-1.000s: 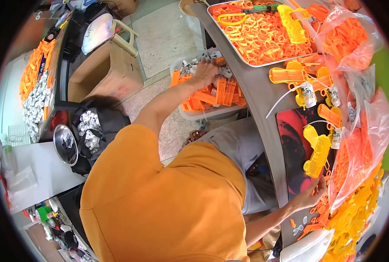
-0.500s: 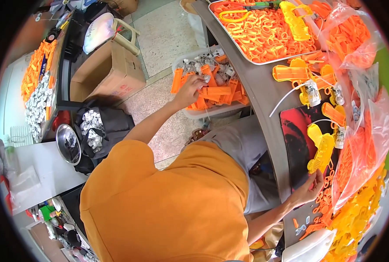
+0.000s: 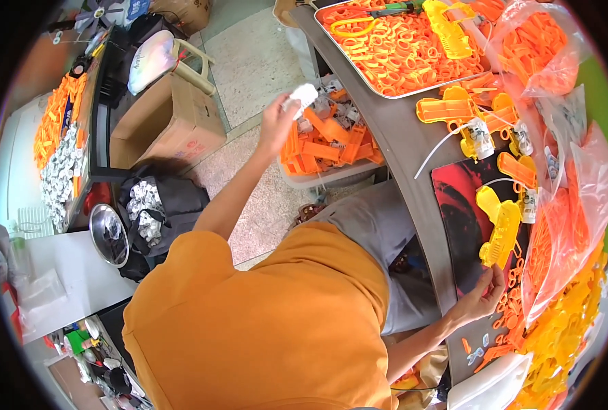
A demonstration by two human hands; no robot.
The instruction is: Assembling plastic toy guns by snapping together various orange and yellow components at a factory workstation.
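My left hand is raised above a pale bin of orange plastic parts that stands on the floor beside the table. It grips a small white part. My right hand rests on the dark red mat on the grey table, just below a yellow gun-shaped plastic piece. Its fingers are curled next to loose orange rings; whether they hold anything I cannot tell. My orange shirt fills the lower middle.
A metal tray of orange rings sits at the table's far end. Bags of orange and yellow parts crowd the right side. On the floor to the left are a cardboard box, a black bag of white parts and a steel bowl.
My left hand has come up out of the orange-parts bin and now holds a white part above it. My right hand has stayed at the mat.
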